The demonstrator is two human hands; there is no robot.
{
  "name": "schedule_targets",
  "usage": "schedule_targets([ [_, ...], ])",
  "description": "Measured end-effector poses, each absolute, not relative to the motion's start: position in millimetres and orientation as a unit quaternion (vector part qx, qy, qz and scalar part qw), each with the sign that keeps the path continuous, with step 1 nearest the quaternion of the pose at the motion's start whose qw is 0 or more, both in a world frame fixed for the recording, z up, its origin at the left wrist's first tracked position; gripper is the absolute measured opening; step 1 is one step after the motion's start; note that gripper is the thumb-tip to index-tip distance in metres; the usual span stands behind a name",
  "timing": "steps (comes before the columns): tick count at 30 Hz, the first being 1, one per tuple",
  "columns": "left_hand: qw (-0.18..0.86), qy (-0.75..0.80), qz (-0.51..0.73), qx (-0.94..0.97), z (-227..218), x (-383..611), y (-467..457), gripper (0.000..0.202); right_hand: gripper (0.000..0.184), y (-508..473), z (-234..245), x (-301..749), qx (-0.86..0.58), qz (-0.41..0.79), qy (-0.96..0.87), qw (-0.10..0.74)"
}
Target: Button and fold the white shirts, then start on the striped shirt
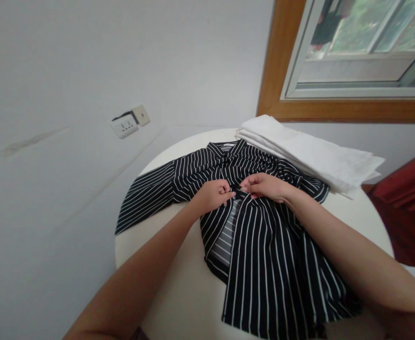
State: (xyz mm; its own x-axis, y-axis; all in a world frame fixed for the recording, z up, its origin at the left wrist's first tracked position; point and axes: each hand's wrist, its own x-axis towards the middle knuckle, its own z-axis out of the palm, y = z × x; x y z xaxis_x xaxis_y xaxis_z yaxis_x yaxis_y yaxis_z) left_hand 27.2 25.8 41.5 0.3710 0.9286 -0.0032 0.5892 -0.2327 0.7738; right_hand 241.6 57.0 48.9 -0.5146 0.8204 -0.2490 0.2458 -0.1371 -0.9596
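A black shirt with white stripes lies spread out, its collar pointing away from me and one sleeve stretched to the left. Both of my hands meet at the front opening, around the middle of the shirt. My left hand pinches the left front edge between thumb and fingers. Close beside it, my right hand pinches the right front edge. Below the hands the two front panels stand apart and the greyish inside shows. Above them the front looks closed up to the collar. Any button between my fingertips is too small to make out.
The shirt rests on a round white table. A stack of folded white sheets lies at the back right, touching the shirt. Behind stand a wall with a socket and a wood-framed window. Red fabric hangs at the right.
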Motion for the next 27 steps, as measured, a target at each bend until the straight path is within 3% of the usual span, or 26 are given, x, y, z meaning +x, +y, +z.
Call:
schedule_targets([
  [4,0.518,0.505,0.263,0.639,45.4,33.9,25.4,0.025,0.012,55.1,59.3,248.0,-0.426,0.676,-0.554,0.234],
  [8,0.612,0.49,0.275,0.556,41.2,39.3,25.6,0.029,0.017,49.8,54.4,250.9,-0.4,0.709,-0.511,0.275],
  [15,0.658,0.473,0.264,0.524,25.6,35.7,30.8,0.038,0.024,37.2,18.6,243.4,-0.386,0.673,-0.519,0.36],
  [27,0.681,0.455,0.186,0.542,34.3,28.6,35.3,0.027,0.025,34.6,2.5,242.0,-0.375,0.53,-0.653,0.39],
])
